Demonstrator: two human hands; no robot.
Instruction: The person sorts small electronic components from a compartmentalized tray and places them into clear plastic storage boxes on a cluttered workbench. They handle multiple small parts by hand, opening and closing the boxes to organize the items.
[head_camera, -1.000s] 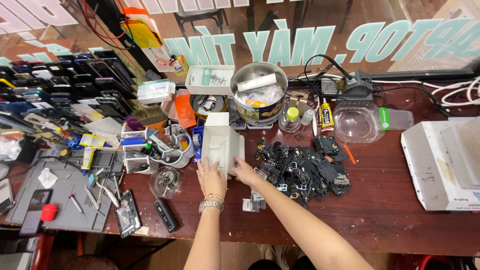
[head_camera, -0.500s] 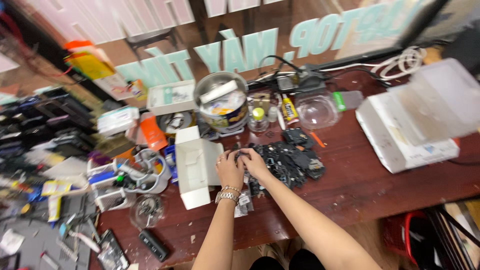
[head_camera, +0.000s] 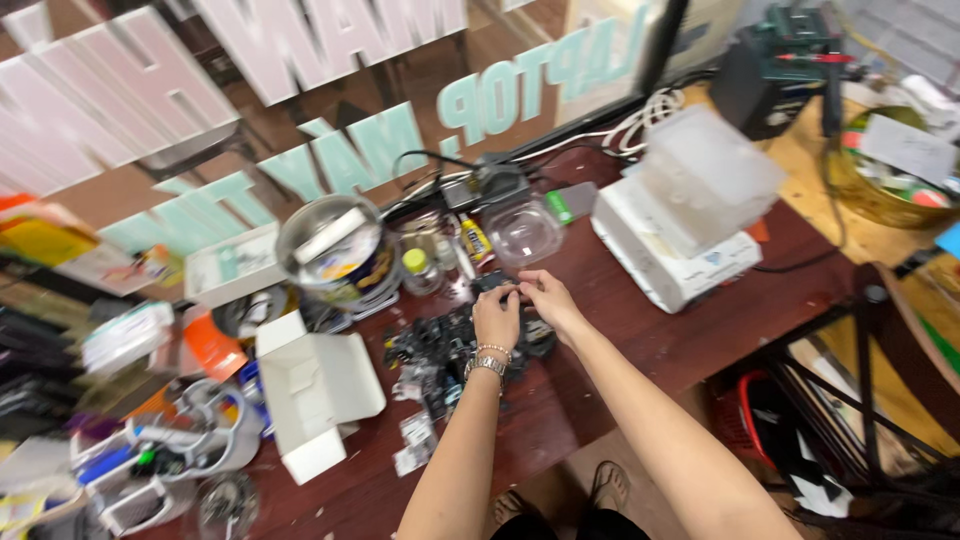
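Observation:
Both hands meet over a heap of small black parts (head_camera: 440, 345) on the dark wooden table (head_camera: 620, 340). My left hand (head_camera: 497, 318), with a metal bracelet on its wrist, rests on the heap with fingers curled. My right hand (head_camera: 545, 295) touches it at the fingertips, and the two pinch a small dark piece between them. The piece is mostly hidden by the fingers. An open white cardboard box (head_camera: 315, 385) lies left of the heap.
A round metal tin (head_camera: 330, 250), small bottles (head_camera: 420, 270) and a clear plastic bowl (head_camera: 525, 232) stand behind the heap. A white box with a translucent lid (head_camera: 685, 220) sits at right. Tools and clutter crowd the left. A chair (head_camera: 900, 340) stands right of the table.
The view has swung right and closer. My hands left the white box, moved right over the black parts, and now come together at the heap's far side.

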